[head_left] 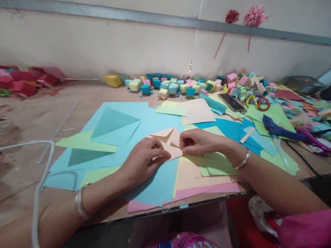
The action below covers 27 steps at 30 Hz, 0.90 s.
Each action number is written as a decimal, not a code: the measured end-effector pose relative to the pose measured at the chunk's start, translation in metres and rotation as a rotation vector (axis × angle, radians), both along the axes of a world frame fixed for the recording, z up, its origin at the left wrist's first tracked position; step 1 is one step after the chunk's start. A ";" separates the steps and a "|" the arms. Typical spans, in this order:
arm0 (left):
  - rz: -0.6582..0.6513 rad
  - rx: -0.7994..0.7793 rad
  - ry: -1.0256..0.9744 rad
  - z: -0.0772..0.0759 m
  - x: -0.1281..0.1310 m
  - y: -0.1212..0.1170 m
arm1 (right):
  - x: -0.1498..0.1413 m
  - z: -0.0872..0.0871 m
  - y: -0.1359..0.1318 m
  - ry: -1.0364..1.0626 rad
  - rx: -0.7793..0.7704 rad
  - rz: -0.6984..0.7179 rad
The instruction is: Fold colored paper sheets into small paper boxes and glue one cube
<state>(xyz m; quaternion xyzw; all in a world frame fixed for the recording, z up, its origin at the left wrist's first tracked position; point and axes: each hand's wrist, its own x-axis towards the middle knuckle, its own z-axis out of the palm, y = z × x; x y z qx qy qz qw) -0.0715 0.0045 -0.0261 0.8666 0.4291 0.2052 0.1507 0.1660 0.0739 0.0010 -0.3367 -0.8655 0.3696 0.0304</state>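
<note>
A peach sheet of paper (170, 137), folded into a small envelope-like shape with flaps turned toward its middle, lies on light blue paper (155, 186). My left hand (144, 156) is closed at its lower left edge, fingers pinched on the paper. On the right edge, my right hand (199, 141) has its fingers curled and thumb pressed at the corner. Left of them, a folded light blue square (116, 127) and a folded pale green sheet (88, 142) rest on the blue paper.
Small coloured paper cubes (173, 88) line the wall. Right are a phone (231, 102), scissors (258, 102), and a blue glue gun (280, 130) with a clear stick. A white cable (45, 172) curves at left. Red paper boxes (26, 81) sit far left. Paper flowers (256, 16) hang above.
</note>
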 end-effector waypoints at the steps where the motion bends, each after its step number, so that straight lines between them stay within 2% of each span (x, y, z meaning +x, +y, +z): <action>1: -0.001 0.009 0.009 0.000 0.000 0.000 | -0.002 -0.002 -0.002 -0.012 0.046 -0.007; 5: -0.021 0.034 0.038 0.000 0.000 0.001 | -0.008 -0.010 -0.007 -0.036 0.245 0.031; 8: -0.023 0.034 0.040 -0.001 0.000 0.002 | -0.013 -0.006 -0.006 -0.088 0.223 0.023; 12: -0.015 0.039 0.025 -0.002 -0.001 0.001 | -0.030 0.012 -0.006 -0.320 0.155 0.056; 15: -0.019 0.051 0.008 -0.004 -0.001 0.002 | -0.047 0.023 -0.009 -0.540 0.203 0.043; 17: -0.017 0.038 -0.004 -0.005 -0.001 0.002 | -0.054 0.024 -0.010 -0.611 0.238 0.019; 21: -0.011 0.023 -0.018 -0.005 -0.003 0.003 | -0.048 0.018 -0.002 -0.493 0.151 0.044; 24: -0.026 0.033 -0.011 -0.004 -0.003 0.002 | -0.037 0.020 0.008 -0.401 0.095 0.138; 26: -0.043 0.054 0.002 -0.003 -0.003 0.001 | -0.033 0.023 0.007 -0.386 0.158 0.200; 27: -0.049 0.065 0.011 -0.004 -0.003 0.000 | -0.032 0.024 0.004 -0.390 0.245 0.216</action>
